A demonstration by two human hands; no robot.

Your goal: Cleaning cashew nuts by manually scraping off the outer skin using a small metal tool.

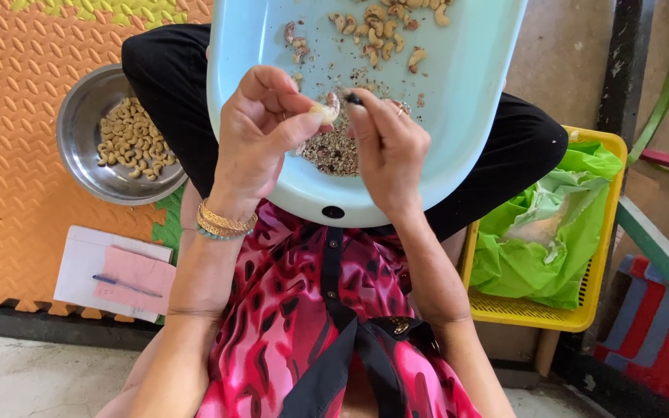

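Pale, curved cashew kernel, held over the light blue basin resting on the person's lap. Left hand: fingers pinched together on the kernel, wrist bent upward, gold bangles at the wrist. Right hand: fingers closed around a small dark tool whose tip meets the kernel. Loose cashews and skin flakes lie in the basin; a steel bowl of cashews stands on the orange mat.
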